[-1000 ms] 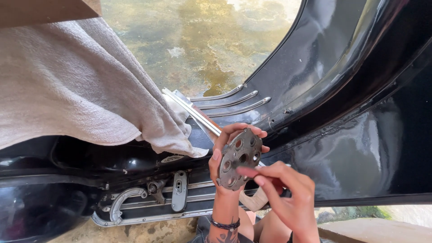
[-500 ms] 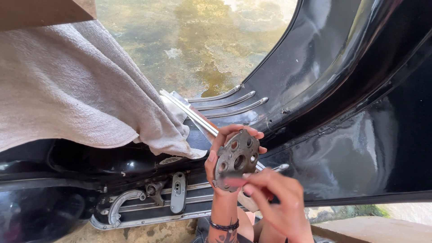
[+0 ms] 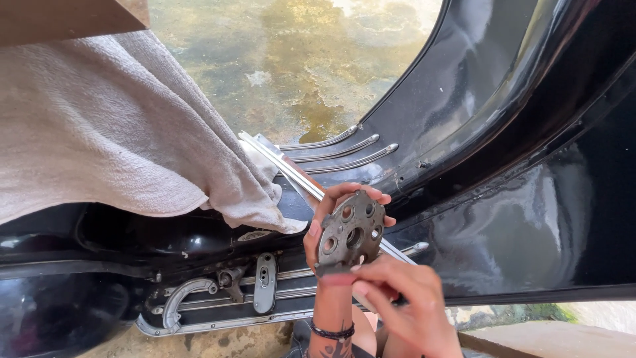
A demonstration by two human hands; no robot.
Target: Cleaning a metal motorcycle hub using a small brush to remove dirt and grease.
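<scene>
My left hand (image 3: 322, 233) holds up a round grey metal disc (image 3: 351, 229) with several holes, cupping it from behind; the thumb lies on its left rim and the fingertips curl over the top. A dark bead band circles that wrist. My right hand (image 3: 405, 303) comes in from the lower right, and its thumb and fingertips pinch the disc's lower edge. Both hands hover in front of the chrome-railed floorboard (image 3: 344, 147) of a black scooter body (image 3: 517, 166) lying on its side.
A grey towel (image 3: 112, 139) drapes over the scooter body at the left. A long chrome strip (image 3: 278, 164) runs diagonally behind the disc. A chrome bracket and rails (image 3: 265, 284) sit at the lower left. Wet stained concrete floor (image 3: 291, 59) shows beyond.
My right hand has shifted left, from pointing at the disc's right side to pinching its lower edge. The disc has stayed in my left hand, barely moved.
</scene>
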